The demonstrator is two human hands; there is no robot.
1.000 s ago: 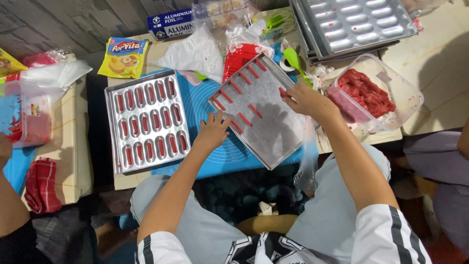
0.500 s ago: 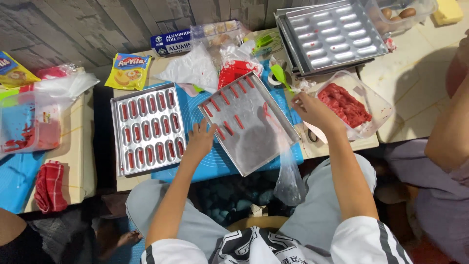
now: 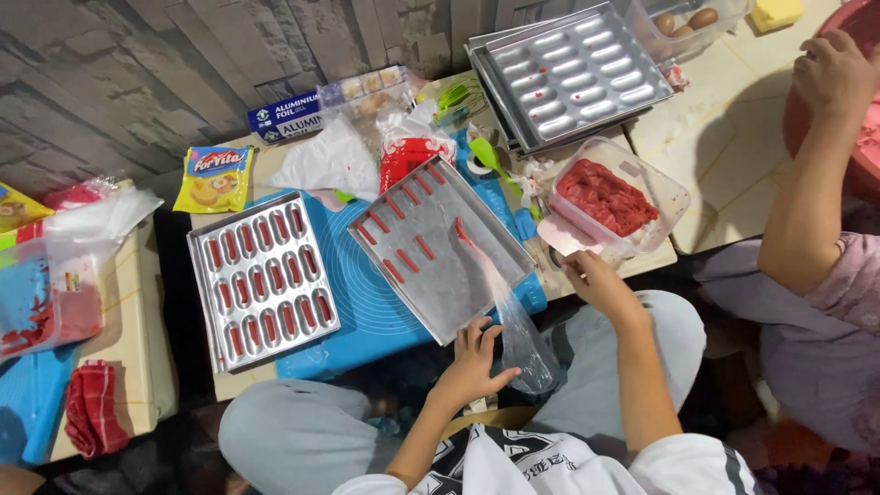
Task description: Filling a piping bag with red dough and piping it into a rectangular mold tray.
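On the low bench [image 3: 587,275], the flat metal tray [image 3: 440,249] of red strips looks stiff and light, best gripped by its rims. The left hand [image 3: 475,359], fingers spread, rests at its near corner beside a limp, slippery clear piping bag [image 3: 513,321]. The right hand [image 3: 598,282] curls loosely, empty, by the tub of red dough [image 3: 607,197].

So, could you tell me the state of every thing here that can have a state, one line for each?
Flat metal tray: tilted, red strips on one half.
Moulded metal tray: flat, every cavity filled red.
Stacked moulded metal trays: cavities empty.
Clear plastic tub of red mixture: open, partly full.
Clear plastic piping bag: nearly empty, limp.
Left hand: fingers spread, touching bag.
Right hand: beside tub, grip unclear.
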